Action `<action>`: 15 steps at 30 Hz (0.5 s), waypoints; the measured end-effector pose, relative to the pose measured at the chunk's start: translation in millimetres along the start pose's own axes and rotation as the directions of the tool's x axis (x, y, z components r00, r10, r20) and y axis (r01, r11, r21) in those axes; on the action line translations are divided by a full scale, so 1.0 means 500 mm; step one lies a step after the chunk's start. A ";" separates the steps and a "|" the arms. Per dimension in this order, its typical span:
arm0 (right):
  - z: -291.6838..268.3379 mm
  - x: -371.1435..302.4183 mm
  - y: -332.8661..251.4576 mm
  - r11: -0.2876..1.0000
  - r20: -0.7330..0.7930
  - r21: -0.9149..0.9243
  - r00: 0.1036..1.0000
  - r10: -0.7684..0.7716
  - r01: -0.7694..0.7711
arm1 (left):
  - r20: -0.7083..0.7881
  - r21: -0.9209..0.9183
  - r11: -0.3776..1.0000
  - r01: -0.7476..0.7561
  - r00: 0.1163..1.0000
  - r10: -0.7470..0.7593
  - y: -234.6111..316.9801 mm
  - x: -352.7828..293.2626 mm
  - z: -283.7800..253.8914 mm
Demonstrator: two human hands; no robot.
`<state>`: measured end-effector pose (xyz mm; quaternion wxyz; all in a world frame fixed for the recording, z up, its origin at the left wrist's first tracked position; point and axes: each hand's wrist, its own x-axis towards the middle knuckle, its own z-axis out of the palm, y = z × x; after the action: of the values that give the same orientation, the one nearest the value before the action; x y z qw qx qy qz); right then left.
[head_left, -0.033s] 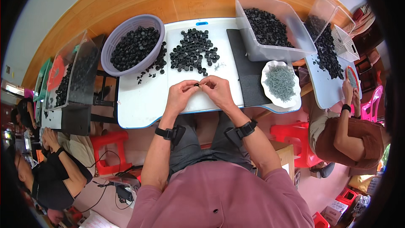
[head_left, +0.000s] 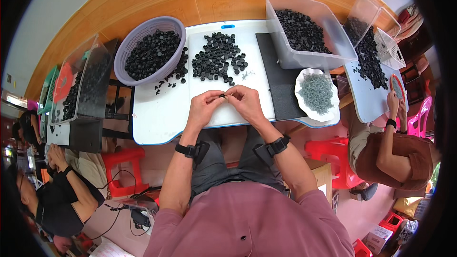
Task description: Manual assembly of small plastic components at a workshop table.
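Note:
Above the near part of the white table [head_left: 164,119], my two hands meet at the fingertips. My left hand [head_left: 203,108] is closed in a pinch on a small black plastic part [head_left: 222,95]. My right hand [head_left: 245,103] is also pinched, its fingertips right against that part; whatever lies between them is too small to make out. Just beyond my hands spreads a loose pile of small round black caps [head_left: 216,57]. A few thin grey pins [head_left: 246,74] lie to its right.
A purple basket [head_left: 120,62] of black parts stands left; a clear bin [head_left: 309,60] of black pieces stands right, on a dark board [head_left: 281,93]. Nearer is a white scalloped dish [head_left: 327,116] of grey pins. People sit working on either side, near red stools [head_left: 124,162].

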<state>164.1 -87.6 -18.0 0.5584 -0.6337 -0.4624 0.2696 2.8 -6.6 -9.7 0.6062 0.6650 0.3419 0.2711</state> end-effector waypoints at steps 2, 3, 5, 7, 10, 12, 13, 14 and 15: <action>0.001 -0.001 0.000 1.000 0.002 -0.004 1.000 0.001 -0.001 | 0.007 0.020 1.000 0.000 1.000 0.000 0.004 -0.002 0.001; 0.001 -0.002 0.000 1.000 0.005 -0.007 1.000 0.003 -0.003 | 0.013 0.040 0.999 0.001 1.000 -0.001 0.005 -0.002 0.002; 0.001 -0.002 -0.003 0.998 0.002 -0.033 0.999 -0.051 0.051 | 0.027 0.038 0.999 0.003 1.000 -0.005 0.004 0.002 -0.001; 0.001 -0.002 -0.007 0.992 0.000 -0.059 0.994 -0.109 0.109 | 0.040 0.037 0.999 0.002 0.999 -0.003 0.006 0.005 -0.003; -0.003 0.003 -0.011 0.986 0.000 -0.084 0.990 -0.144 0.144 | 0.046 0.000 1.000 -0.003 0.999 0.003 0.015 0.008 -0.002; -0.009 0.011 -0.011 0.991 0.051 -0.076 0.993 -0.111 0.114 | -0.001 0.076 0.997 0.017 1.000 -0.017 0.023 0.011 0.000; -0.008 0.014 -0.006 0.990 0.050 -0.073 0.992 -0.114 0.118 | -0.002 0.080 0.997 0.015 1.000 -0.015 0.019 0.010 0.000; -0.006 0.018 0.003 0.998 0.072 -0.022 0.996 -0.052 0.053 | -0.015 0.049 0.999 0.001 1.000 0.000 0.013 0.009 0.002; -0.004 0.023 0.007 1.000 0.099 0.029 0.995 0.007 -0.009 | -0.031 0.020 1.000 -0.016 0.999 0.017 0.010 0.009 0.004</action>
<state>171.6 -78.1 -19.1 0.5429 -0.6133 -0.4830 0.3096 7.7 -4.6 -5.4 0.5920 0.6694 0.3484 0.2830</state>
